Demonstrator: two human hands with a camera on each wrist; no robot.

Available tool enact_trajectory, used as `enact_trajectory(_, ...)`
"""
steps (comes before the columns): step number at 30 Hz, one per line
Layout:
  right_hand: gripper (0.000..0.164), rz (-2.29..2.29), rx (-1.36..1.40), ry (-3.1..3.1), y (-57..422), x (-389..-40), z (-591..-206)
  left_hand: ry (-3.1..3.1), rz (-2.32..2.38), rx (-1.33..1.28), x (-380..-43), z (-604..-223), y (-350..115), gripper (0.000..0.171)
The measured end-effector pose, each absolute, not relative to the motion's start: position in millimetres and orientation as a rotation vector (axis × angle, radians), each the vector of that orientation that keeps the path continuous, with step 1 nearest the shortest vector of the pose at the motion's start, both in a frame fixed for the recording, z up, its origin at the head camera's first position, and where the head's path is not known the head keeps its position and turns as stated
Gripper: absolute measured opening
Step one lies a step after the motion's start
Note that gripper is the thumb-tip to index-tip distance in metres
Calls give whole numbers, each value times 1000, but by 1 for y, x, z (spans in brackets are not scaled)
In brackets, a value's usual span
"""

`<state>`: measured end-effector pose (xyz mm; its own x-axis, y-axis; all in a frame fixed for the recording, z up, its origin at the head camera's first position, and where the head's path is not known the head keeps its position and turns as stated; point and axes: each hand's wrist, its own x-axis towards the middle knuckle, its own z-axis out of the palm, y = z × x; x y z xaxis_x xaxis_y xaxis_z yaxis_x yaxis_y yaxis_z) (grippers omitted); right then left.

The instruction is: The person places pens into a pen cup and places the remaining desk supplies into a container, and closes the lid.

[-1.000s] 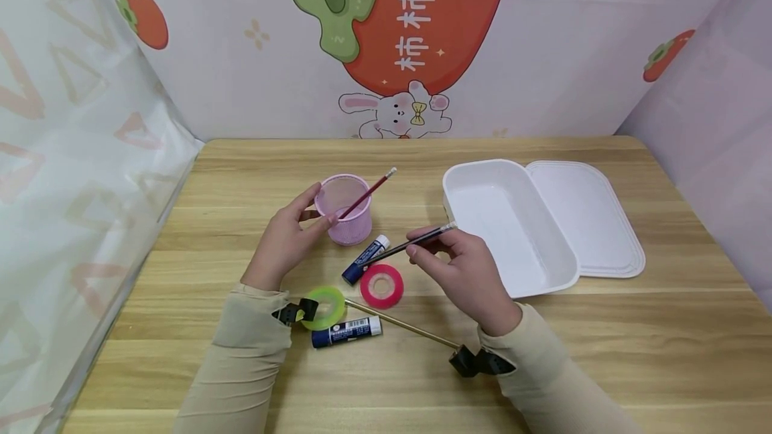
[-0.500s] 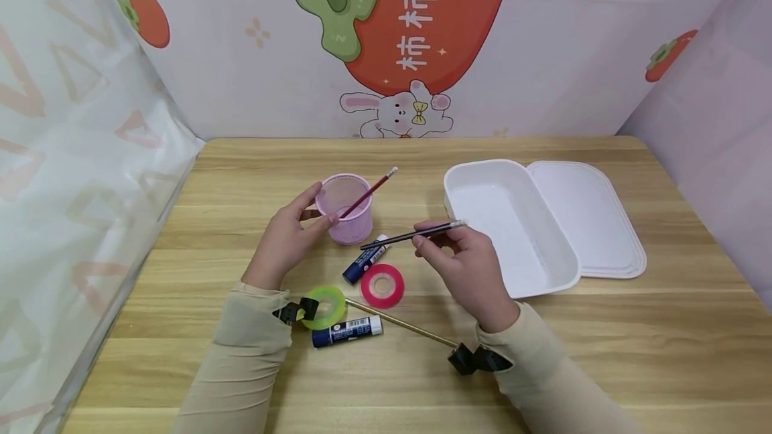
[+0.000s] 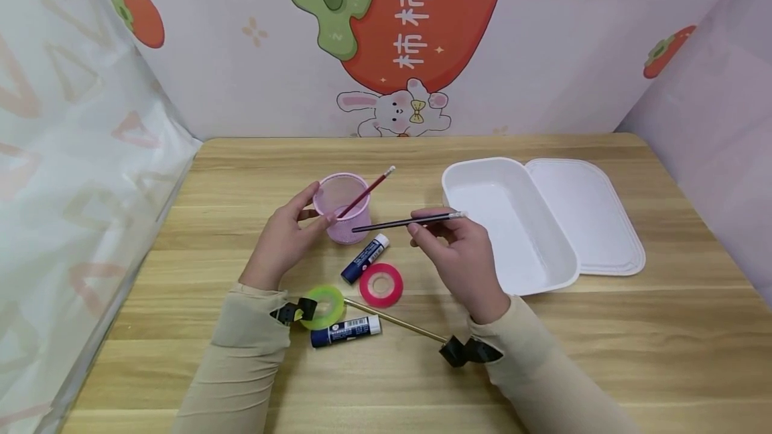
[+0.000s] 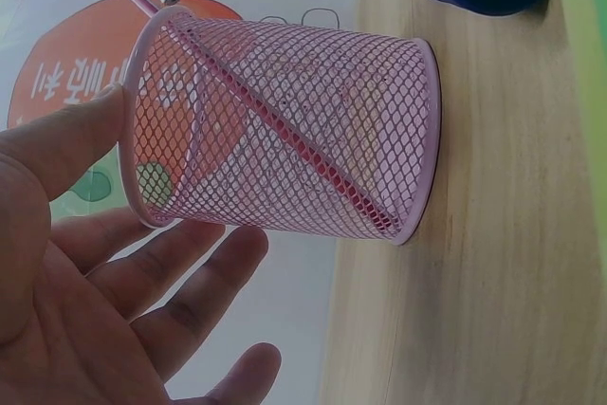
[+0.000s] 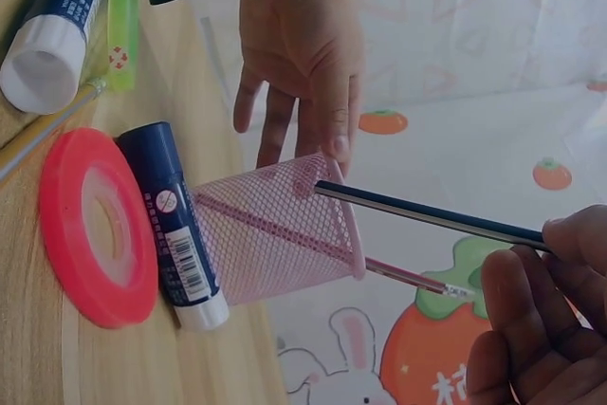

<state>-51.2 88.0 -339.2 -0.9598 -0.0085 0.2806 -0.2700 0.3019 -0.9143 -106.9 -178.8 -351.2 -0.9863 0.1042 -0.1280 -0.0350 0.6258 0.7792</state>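
Observation:
A pink mesh pen holder (image 3: 340,234) stands upright on the table, a red pencil (image 3: 375,188) leaning inside it. My left hand (image 3: 280,240) holds it by the rim, thumb on the near edge and fingers along the side, as the left wrist view shows. In my right hand (image 3: 463,256), thumb and fingers pinch a dark striped pencil (image 5: 427,213) near its white eraser end. That pencil lies almost level, its other end in front of the holder's side in the head view and near the rim in the right wrist view.
Before the holder lie a glue stick (image 3: 365,258), a red tape roll (image 3: 393,285), a green tape roll (image 3: 328,323), a second glue stick (image 3: 346,332) and a gold pencil (image 3: 398,322). A white box (image 3: 512,233) and its lid (image 3: 594,220) are at the right.
My right hand has shifted slightly up with the dark pencil, which has turned flatter. Its far end has moved up and left to the holder. The left hand stays at the holder.

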Motion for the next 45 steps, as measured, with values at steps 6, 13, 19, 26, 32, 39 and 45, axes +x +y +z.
enact_trajectory(6,17,1740,245,-2319,86,-53,-339,2695,1295,78,-107,-351,-179,72)
enact_trajectory(13,17,1778,238,-2276,84,-56,-338,2691,1294,66,-106,-352,-179,73)
enact_trajectory(19,17,1785,256,-2233,81,-59,-334,2689,1304,86,-107,-353,-179,73)
enact_trajectory(26,19,1785,251,-2232,76,-63,-330,2689,1308,98,-108,-353,-179,73)
enact_trajectory(32,21,1795,255,-2245,70,-71,-332,2695,1303,94,-107,-353,-181,72)
enact_trajectory(39,19,1817,261,-2247,65,-77,-334,2696,1297,77,-108,-353,-180,73)
enact_trajectory(45,18,1804,275,-2258,62,-81,-335,2694,1306,73,-108,-354,-179,73)
